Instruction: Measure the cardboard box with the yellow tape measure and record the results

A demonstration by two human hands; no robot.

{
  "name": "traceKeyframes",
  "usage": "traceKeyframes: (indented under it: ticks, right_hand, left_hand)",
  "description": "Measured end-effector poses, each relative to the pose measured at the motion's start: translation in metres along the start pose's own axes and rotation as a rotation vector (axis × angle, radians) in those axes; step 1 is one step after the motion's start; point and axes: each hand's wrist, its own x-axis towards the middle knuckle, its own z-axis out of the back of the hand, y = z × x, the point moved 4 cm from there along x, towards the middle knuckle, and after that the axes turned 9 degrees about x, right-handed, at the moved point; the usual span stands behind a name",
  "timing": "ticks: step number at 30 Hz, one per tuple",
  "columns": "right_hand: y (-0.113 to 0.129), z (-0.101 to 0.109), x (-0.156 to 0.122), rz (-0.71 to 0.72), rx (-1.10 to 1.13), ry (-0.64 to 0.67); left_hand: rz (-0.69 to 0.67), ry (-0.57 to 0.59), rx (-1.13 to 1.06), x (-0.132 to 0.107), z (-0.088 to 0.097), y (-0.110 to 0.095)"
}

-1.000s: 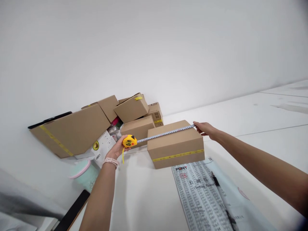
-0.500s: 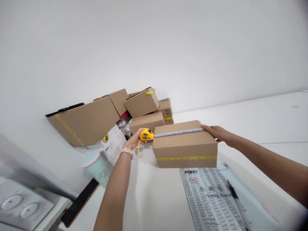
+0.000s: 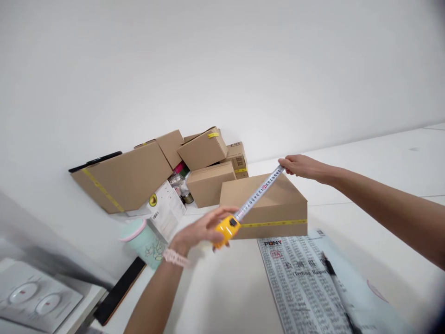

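Observation:
My left hand [image 3: 201, 229] grips a yellow tape measure case [image 3: 226, 228] just in front of the near left corner of a brown cardboard box [image 3: 274, 206] with a yellow tape band. The hand is blurred by motion. The white measuring blade [image 3: 259, 194] runs diagonally over the box top to my right hand [image 3: 299, 166], which pinches its end above the box's far right corner. A pale watch strap [image 3: 173, 256] sits on my left wrist.
A heap of cardboard boxes [image 3: 163, 164] lies against the white wall behind. A mint cup with a pink rim [image 3: 141, 239], a dark phone [image 3: 120, 291] and a printed report sheet [image 3: 299, 287] with a black pen [image 3: 335, 283] lie on the white table.
My left hand has swung the tape case from the box's far left side to its near left corner. The blade now crosses the top diagonally. My right hand rose slightly.

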Motion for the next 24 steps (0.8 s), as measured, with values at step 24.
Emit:
traceKeyframes:
  ticks: [24]
  right_hand:
    - [-0.018,-0.079,0.053,0.127,-0.235,0.02]
  left_hand:
    - [0.019,-0.612,-0.599,0.105,-0.131,0.001]
